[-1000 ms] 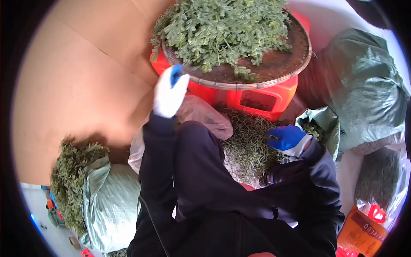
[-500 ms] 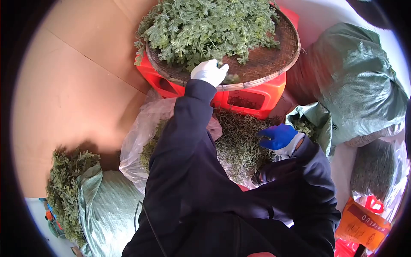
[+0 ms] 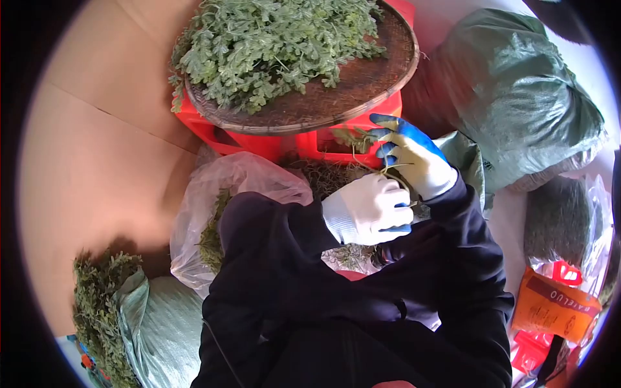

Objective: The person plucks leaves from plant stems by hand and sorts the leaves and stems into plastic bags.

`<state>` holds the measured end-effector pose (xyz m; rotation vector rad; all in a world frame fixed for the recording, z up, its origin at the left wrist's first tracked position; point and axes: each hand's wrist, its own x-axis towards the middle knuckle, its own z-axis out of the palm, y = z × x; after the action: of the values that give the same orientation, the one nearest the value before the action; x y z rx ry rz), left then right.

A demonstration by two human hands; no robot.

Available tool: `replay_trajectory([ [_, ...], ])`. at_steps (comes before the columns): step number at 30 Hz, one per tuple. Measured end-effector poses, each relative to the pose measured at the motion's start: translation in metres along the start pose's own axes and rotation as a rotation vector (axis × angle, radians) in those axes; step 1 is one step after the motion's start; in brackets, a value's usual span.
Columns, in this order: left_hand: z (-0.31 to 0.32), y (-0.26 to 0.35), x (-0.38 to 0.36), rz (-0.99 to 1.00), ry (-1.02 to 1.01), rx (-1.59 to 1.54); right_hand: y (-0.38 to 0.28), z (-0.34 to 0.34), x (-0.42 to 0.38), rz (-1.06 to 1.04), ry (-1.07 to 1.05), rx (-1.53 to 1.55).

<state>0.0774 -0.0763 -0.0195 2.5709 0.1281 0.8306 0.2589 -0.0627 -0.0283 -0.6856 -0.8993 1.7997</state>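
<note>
My two gloved hands meet in front of the red plastic stool point(image 3: 194, 123). My right hand point(image 3: 414, 155), in a white glove with blue fingers, pinches the leafy top of a green herb sprig point(image 3: 358, 138). My left hand point(image 3: 369, 210) is closed in a fist just below it, around the sprig's thin stem. A round woven tray point(image 3: 362, 97) rests on the stool, holding a heap of leafy green herbs point(image 3: 259, 39). Under my hands lies a clear plastic bag point(image 3: 239, 187) with stripped stems.
Large green woven sacks point(image 3: 524, 97) stand at the right, a smaller open one just behind my right hand. Another sack point(image 3: 162, 317) with herbs spilling out point(image 3: 97, 304) is at the lower left. An orange packet point(image 3: 556, 304) lies at the lower right. Brown cardboard point(image 3: 97, 149) covers the floor on the left.
My left hand reached onto the tray, took a sprig and drew back to my lap. My right hand rose from the stem pile to meet it.
</note>
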Motion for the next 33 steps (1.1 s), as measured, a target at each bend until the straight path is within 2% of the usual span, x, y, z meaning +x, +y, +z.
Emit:
replay_trajectory([
  [1, 0.000, -0.001, -0.004, -0.002, -0.060, -0.045, -0.002, -0.001, -0.002, 0.027, 0.011, -0.016],
  [3, -0.008, -0.003, -0.007, -0.051, 0.079, -0.044, -0.006, -0.002, -0.002, 0.081, 0.024, -0.041],
  [5, -0.017, -0.008, -0.011, -0.136, 0.135, -0.113, -0.002, -0.011, -0.003, 0.116, 0.016, -0.028],
  [9, -0.020, 0.001, -0.006, -0.033, 0.079, -0.189, 0.005, -0.011, -0.003, 0.152, 0.015, -0.160],
  [11, -0.026, 0.006, -0.003, -0.010, 0.124, -0.286, 0.017, -0.010, -0.008, -0.075, 0.113, -0.523],
  [14, -0.043, 0.000, -0.002, 0.009, 0.170, -0.542, 0.009, 0.009, -0.005, -0.609, 0.247, -1.356],
  [17, -0.046, -0.005, -0.010, -0.125, 0.260, -0.966, 0.012, 0.008, -0.004, -0.682, 0.214, -1.318],
  [18, -0.049, -0.004, -0.012, -0.169, 0.306, -1.110, 0.015, 0.008, -0.007, -0.618, 0.261, -1.224],
  [21, -0.055, -0.016, -0.017, -0.097, 0.460, -1.222, 0.006, -0.001, -0.006, -0.609, 0.138, -1.128],
  [23, -0.057, -0.033, -0.029, -0.071, 0.555, -1.386, -0.001, 0.002, -0.013, -0.358, 0.004, -0.785],
  [25, -0.058, -0.036, -0.034, -0.198, 0.744, -1.579, -0.008, 0.002, -0.015, -0.134, -0.190, -0.547],
  [26, -0.056, -0.050, -0.042, -0.150, 0.693, -1.717, -0.010, 0.004, -0.016, -0.115, -0.203, -0.542],
  [27, -0.055, -0.056, -0.043, -0.137, 0.674, -1.700, -0.010, 0.005, -0.016, -0.097, -0.215, -0.539],
  [29, -0.056, -0.060, -0.047, -0.226, 0.621, -1.791, -0.011, 0.003, -0.015, -0.193, -0.273, -0.561],
  [33, -0.058, -0.049, -0.037, -0.245, 0.662, -1.893, -0.012, -0.008, -0.014, -0.205, -0.269, -0.535],
])
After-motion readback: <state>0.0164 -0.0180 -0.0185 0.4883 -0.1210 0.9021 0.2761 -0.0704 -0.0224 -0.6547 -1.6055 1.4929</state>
